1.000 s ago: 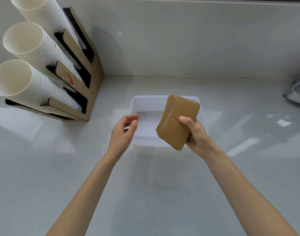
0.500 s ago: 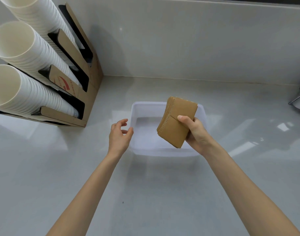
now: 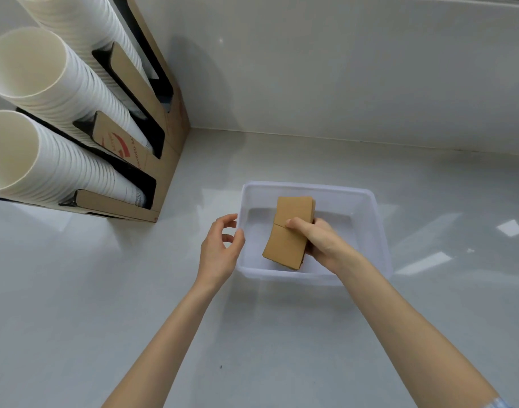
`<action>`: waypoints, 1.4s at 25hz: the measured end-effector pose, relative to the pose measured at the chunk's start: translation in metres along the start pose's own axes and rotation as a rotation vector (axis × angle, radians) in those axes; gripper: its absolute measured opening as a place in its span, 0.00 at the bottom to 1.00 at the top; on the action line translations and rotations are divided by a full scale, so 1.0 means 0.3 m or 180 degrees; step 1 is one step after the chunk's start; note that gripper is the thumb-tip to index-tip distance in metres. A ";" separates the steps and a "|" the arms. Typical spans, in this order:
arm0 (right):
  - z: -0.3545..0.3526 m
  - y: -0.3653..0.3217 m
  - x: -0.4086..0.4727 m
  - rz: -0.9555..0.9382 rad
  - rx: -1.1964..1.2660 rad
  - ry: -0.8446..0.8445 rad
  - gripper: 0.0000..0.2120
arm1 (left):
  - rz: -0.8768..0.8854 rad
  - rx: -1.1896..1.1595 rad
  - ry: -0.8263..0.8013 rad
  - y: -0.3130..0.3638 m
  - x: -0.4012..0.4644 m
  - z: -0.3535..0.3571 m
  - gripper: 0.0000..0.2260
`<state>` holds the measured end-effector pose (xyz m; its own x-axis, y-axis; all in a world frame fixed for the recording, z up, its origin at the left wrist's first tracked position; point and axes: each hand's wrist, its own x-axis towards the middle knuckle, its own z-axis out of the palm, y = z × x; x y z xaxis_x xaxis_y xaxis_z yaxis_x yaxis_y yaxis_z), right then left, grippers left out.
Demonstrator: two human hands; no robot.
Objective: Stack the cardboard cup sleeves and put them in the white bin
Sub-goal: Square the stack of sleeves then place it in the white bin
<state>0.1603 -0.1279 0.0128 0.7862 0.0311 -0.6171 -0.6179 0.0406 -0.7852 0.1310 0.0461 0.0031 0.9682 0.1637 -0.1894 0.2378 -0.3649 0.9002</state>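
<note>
Lowered into the bin [image 3: 379,219], sleeves [image 3: 287,234] stay gripped by right hand [image 3: 323,242]; left hand [image 3: 220,251] open.

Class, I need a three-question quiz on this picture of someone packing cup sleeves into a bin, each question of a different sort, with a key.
1. True or false: the stack of sleeves is held over the white bin.
2. Which hand grips the stack? A. left B. right C. both
3. Fill in: the left hand is at the bin's ___ rim.

Key: 1 true. 2 B, the right hand. 3 left.
</note>
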 end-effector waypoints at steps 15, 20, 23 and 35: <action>0.144 0.036 0.062 0.0076 -0.0298 -0.0012 0.21 | 0.0031 0.0009 0.0051 -0.020 0.013 0.005 0.14; 0.173 0.034 0.056 0.0007 -0.1172 0.0186 0.44 | 0.0019 0.0053 0.0058 -0.021 0.013 0.006 0.15; 0.176 0.030 0.046 0.0052 -0.1189 0.0199 0.42 | 0.0046 0.0011 0.0065 -0.021 0.012 0.005 0.15; 0.149 0.007 0.007 0.0253 -0.1027 0.0074 0.20 | -0.0009 0.0023 0.0048 -0.016 0.009 0.003 0.15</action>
<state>0.1606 -0.0830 0.0122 0.7377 -0.0013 -0.6752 -0.6485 -0.2795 -0.7080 0.1327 0.0475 -0.0021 0.9662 0.1786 -0.1858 0.2410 -0.3710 0.8968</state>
